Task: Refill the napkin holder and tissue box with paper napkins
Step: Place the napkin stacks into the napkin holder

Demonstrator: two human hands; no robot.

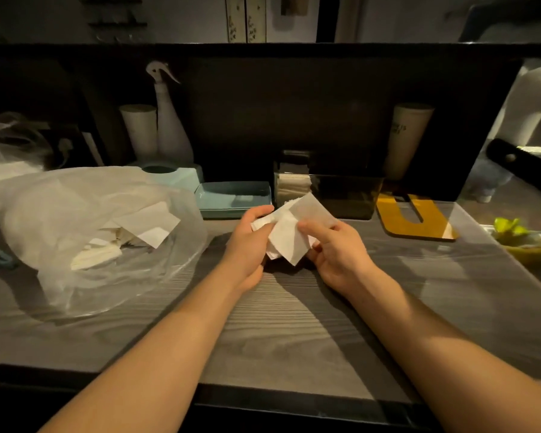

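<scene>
Forearms reach over the worktop (294, 323) | left hand (247, 245) and right hand (334, 254) both pinch a loose napkin stack (289, 232) | advice: square the fanned edges before loading | holder (291, 179) and dark box (344, 195) just behind | spare napkins in bag (85, 220), left.
</scene>
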